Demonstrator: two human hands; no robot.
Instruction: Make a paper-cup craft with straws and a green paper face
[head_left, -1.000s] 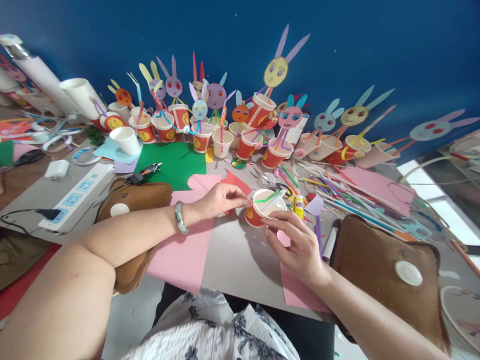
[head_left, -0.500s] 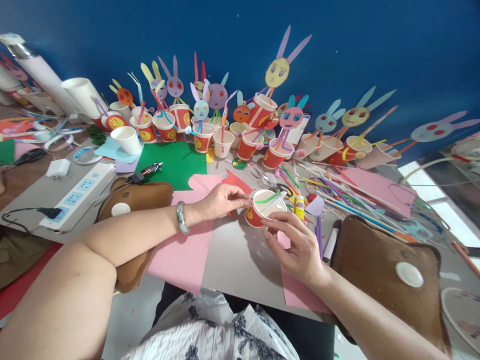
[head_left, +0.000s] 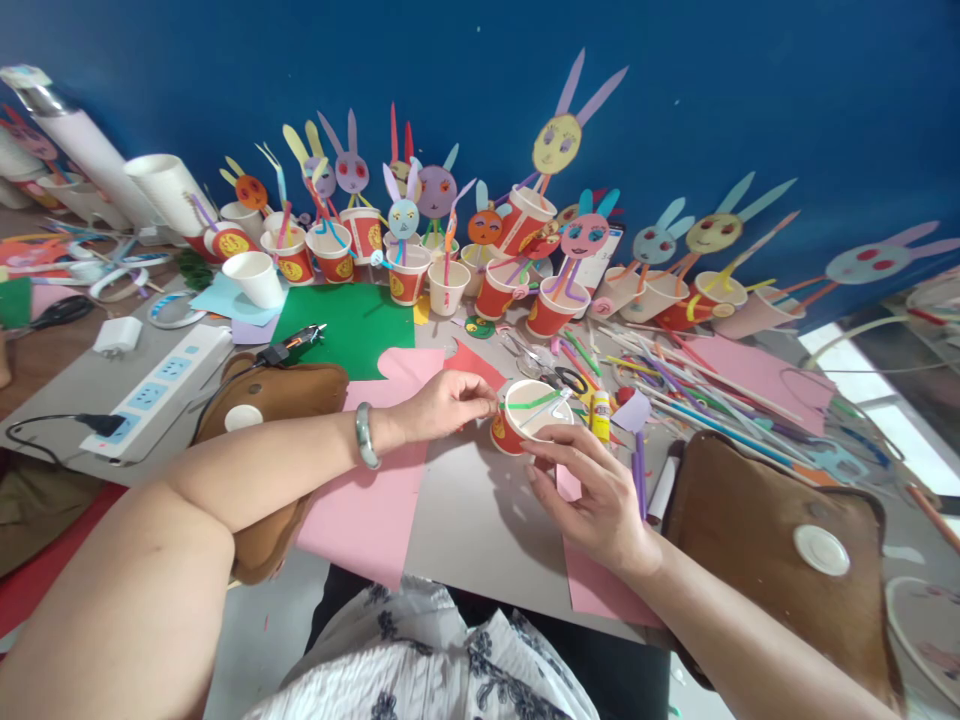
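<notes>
Bare grey tabletop (head_left: 465,525) gives me open room between flat pink paper sheets (head_left: 360,525), running to its near edge. Behind stands a red-and-white paper cup (head_left: 508,434), green and whitish straws (head_left: 532,403) inside. My left hand (head_left: 450,402) pinches beside it, contents uncertain; my right hand (head_left: 600,495), half-curled, grips its near side.

Tabletop (head_left: 465,525) lies open this side of the red cup (head_left: 507,435); straws (head_left: 712,424) crowd the right, rabbit-topped cups (head_left: 552,314) the back.
</notes>
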